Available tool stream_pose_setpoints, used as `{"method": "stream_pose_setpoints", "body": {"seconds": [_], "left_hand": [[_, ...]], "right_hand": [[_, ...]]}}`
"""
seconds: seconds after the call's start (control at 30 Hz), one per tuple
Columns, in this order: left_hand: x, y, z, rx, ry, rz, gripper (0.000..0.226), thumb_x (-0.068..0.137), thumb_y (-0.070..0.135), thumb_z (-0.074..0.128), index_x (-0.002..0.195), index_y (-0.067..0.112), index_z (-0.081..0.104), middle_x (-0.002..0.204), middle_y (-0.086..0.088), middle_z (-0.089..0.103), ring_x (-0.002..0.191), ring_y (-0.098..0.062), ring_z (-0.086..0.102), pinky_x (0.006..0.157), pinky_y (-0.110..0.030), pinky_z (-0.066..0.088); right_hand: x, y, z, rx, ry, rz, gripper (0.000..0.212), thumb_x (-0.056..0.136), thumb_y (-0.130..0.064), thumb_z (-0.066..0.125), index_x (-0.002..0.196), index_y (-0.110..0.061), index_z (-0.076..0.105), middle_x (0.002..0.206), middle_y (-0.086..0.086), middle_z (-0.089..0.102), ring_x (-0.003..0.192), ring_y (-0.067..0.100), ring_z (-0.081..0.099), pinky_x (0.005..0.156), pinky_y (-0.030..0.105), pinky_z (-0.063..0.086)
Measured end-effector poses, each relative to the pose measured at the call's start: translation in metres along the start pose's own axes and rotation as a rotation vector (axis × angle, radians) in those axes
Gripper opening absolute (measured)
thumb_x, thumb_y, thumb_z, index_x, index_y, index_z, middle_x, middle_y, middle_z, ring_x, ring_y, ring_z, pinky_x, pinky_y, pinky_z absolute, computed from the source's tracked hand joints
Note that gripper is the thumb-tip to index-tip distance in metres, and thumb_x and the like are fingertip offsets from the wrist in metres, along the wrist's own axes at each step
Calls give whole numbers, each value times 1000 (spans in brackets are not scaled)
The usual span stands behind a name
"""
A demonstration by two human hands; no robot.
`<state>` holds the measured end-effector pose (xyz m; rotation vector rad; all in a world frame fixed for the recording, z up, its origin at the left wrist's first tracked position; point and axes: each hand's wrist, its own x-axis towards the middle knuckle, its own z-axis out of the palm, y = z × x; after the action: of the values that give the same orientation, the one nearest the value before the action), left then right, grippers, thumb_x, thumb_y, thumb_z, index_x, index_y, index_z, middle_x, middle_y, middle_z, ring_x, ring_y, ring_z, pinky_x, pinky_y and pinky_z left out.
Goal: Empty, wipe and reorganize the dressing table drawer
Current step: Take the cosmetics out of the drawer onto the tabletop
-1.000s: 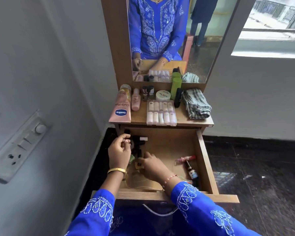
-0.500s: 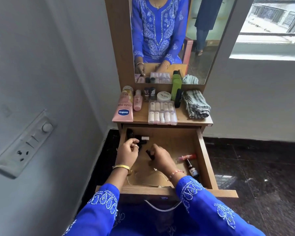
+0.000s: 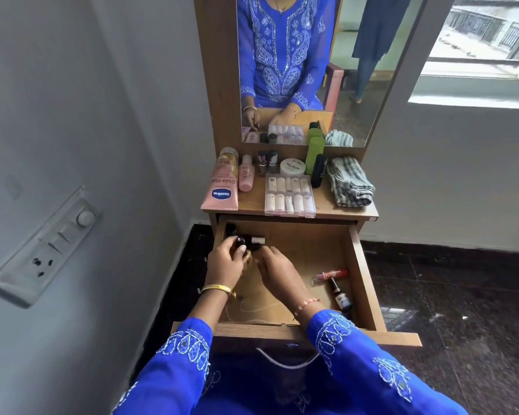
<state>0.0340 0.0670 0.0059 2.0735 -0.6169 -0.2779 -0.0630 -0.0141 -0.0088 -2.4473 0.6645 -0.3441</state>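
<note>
While the drawer [image 3: 363,274] stands pulled out under the worktop [image 3: 327,205], both hands reach into its far left part. The left hand [image 3: 224,265] has its fingers curled round a small dark bottle [image 3: 240,242], with a gold ring-like piece [image 3: 248,256] at its fingertips; what that piece is I cannot tell. The right hand [image 3: 277,269] sits just beside the left, fingers bent down toward the same cluster of small dark items [image 3: 231,230]; whether it grips anything I cannot tell, since its fingertips are hidden behind the knuckles. Just beyond the left hand lies a white-capped tube [image 3: 257,240]. Well to the right of the right hand, near the drawer's right wall, lie a red tube [image 3: 331,274] and a dark dropper bottle [image 3: 340,296], the tube farther back. Below both wrists a thin pale cord [image 3: 252,310] loops on the drawer floor.

On the worktop beyond the hands stand a pink Vaseline tube [image 3: 221,188], a small pink bottle [image 3: 246,173], two nail polishes [image 3: 267,161], a white jar [image 3: 292,166], a green bottle [image 3: 314,154] and a black tube [image 3: 318,174]. A clear nail box [image 3: 289,195] lies in front, and a folded striped cloth [image 3: 349,181] lies at the right end. The mirror [image 3: 357,85] behind reflects the person's blue sleeves.
</note>
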Motion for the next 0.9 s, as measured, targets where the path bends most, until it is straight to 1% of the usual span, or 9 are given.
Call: {"method": "stream_pose_setpoints", "body": {"seconds": [0.07, 0.13, 0.2, 0.3, 0.43, 0.5, 0.6, 0.7, 0.9], "left_hand": [[0, 1, -2, 11, 60, 32, 31, 88, 13, 56, 116, 2, 60, 113, -17, 66, 108, -30, 59, 89, -27, 42], [-1, 1, -2, 12, 84, 30, 31, 88, 12, 56, 117, 2, 59, 114, -18, 65, 109, -31, 59, 90, -28, 42], [0, 1, -2, 11, 97, 18, 32, 88, 11, 55, 117, 1, 58, 116, -19, 64, 111, -32, 58, 92, -30, 41], [2, -1, -4, -16, 146, -34, 32, 88, 12, 54, 118, 0, 58, 117, -19, 63, 111, -33, 57, 94, -33, 41], [3, -1, -5, -21, 158, -45, 32, 88, 13, 54, 118, 0, 58, 116, -19, 63, 111, -32, 57, 94, -33, 42], [2, -1, -4, -18, 147, -44, 33, 88, 13, 54, 119, 0, 57, 117, -19, 63, 111, -32, 56, 95, -32, 41], [2, -1, -4, -13, 139, -45, 33, 88, 13, 55, 119, 0, 57, 118, -19, 62, 113, -32, 56, 96, -32, 41], [0, 0, -5, -14, 129, -48, 32, 88, 14, 56, 117, 2, 58, 116, -18, 64, 110, -31, 57, 95, -33, 43], [-3, 5, -6, -47, 124, -25, 31, 86, 12, 59, 114, 1, 60, 114, -17, 65, 109, -30, 59, 92, -28, 41]], "right_hand": [[3, 0, 4, -148, -110, 23, 28, 91, -7, 39, 116, -8, 50, 108, 17, 51, 97, 37, 53, 78, 40, 45], [7, -2, 6, -243, -235, 19, 44, 90, -5, 38, 133, -17, 41, 116, 18, 48, 103, 38, 52, 83, 41, 46], [11, -4, 9, -298, -302, -3, 50, 92, -5, 37, 139, -23, 35, 118, 19, 47, 104, 39, 52, 83, 43, 47], [15, -2, 14, -376, -323, -33, 45, 93, -6, 37, 135, -21, 39, 121, 19, 47, 105, 40, 54, 83, 44, 48], [18, 5, 14, -383, -235, 0, 33, 91, -7, 44, 123, -13, 51, 122, 17, 47, 107, 37, 53, 81, 41, 50], [18, 9, 11, -392, -219, 13, 27, 90, -14, 50, 116, -10, 55, 122, 17, 46, 109, 36, 51, 82, 41, 50], [16, 13, 8, -373, -244, 41, 29, 88, -22, 56, 114, -8, 57, 120, 17, 48, 109, 35, 51, 84, 40, 48], [14, 11, 8, -313, -227, 56, 28, 87, -22, 55, 110, -5, 58, 115, 17, 54, 107, 35, 53, 82, 38, 48], [12, -4, -12, -67, -40, 44, 18, 86, -15, 58, 99, -6, 65, 101, 14, 68, 95, 30, 62, 75, 34, 47]]}}
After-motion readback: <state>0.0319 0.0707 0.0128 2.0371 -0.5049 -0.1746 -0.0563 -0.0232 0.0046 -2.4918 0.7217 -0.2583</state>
